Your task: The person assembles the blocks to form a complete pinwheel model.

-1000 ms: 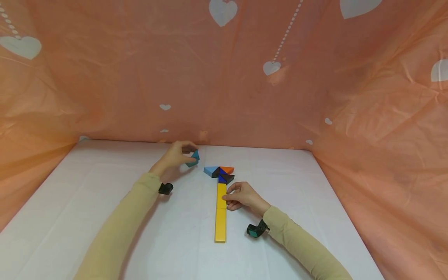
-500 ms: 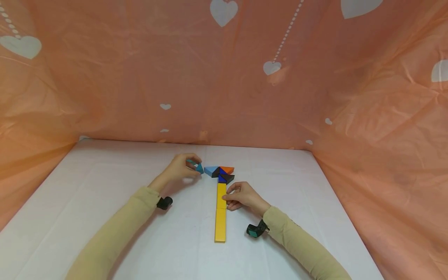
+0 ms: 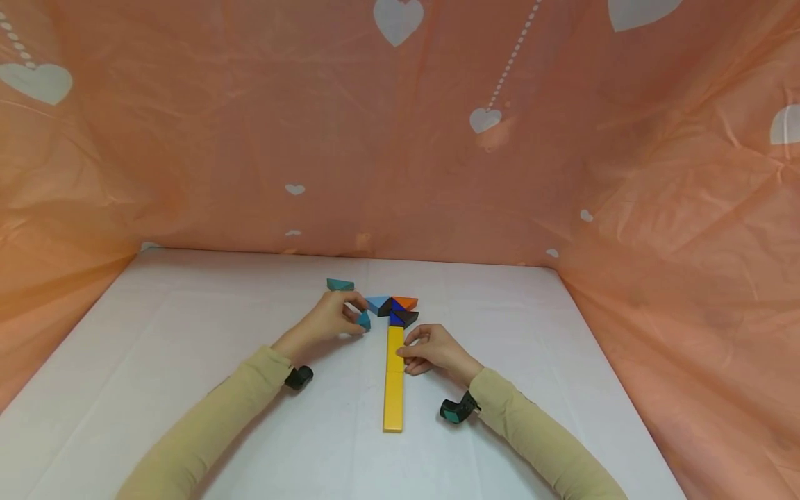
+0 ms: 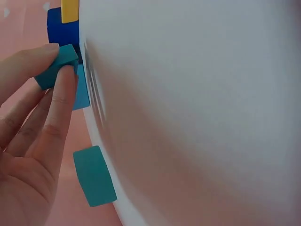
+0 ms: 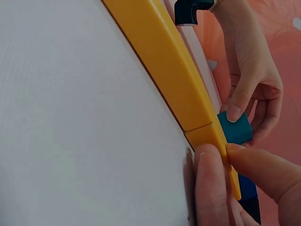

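Note:
My left hand (image 3: 328, 316) pinches a small teal triangular block (image 3: 364, 319) between thumb and fingertips, just left of the row of blocks. In the left wrist view the held teal block (image 4: 56, 70) overlaps a light blue block. My right hand (image 3: 437, 351) is at the right edge of the upper yellow block (image 3: 395, 339), with thumb and index finger on it. A second yellow block (image 3: 393, 410) lies end to end with it, nearer to me. Beyond them lie blue (image 3: 396, 320), black (image 3: 410, 317), light blue (image 3: 376, 303) and orange (image 3: 407, 303) triangular blocks, close together.
Another teal block (image 3: 340, 285) lies on the white table (image 3: 300, 444), beyond my left hand. Orange cloth (image 3: 350, 139) with white hearts hangs behind and along both sides. A small black camera (image 3: 459, 408) is on each wrist.
My left hand has moved toward me and slightly right with the small teal block, away from the other teal block, which stays behind on the table. The right hand has kept its place.

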`<state>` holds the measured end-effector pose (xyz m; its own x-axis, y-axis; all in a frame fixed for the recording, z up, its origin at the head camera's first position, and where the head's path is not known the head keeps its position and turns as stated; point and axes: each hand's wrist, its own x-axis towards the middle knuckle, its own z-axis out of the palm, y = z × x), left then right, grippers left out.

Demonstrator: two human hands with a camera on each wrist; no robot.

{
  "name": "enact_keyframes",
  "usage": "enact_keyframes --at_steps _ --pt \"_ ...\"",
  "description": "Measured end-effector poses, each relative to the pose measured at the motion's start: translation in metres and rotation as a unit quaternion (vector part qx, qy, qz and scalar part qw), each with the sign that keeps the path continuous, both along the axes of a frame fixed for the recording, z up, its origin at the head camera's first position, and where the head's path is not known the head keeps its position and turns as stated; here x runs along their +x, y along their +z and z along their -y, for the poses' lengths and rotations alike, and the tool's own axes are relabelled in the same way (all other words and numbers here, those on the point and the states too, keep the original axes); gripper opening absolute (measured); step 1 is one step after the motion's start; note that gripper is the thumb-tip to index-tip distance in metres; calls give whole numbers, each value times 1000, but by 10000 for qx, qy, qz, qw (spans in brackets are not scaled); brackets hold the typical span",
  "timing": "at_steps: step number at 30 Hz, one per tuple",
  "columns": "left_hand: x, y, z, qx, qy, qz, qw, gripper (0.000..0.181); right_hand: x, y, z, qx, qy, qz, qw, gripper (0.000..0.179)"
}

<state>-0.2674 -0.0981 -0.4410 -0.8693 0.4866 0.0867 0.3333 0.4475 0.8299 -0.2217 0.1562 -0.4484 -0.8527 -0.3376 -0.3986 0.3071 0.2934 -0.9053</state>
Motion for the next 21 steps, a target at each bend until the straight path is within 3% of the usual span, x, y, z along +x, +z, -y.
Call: enact_keyframes --at_steps 6,16,21 --pt "2 2 -4 -173 -115 -68 9998 41 1 1 0 -22 -13 7 10000 35" --pt "-1 -1 -6 -32 -322 27 9995 44 0 0 1 -68 36 -26 10000 36" --pt "1 2 -5 -139 -231 357 9990 50 -1 -1 0 -61 46 -17 10000 36"
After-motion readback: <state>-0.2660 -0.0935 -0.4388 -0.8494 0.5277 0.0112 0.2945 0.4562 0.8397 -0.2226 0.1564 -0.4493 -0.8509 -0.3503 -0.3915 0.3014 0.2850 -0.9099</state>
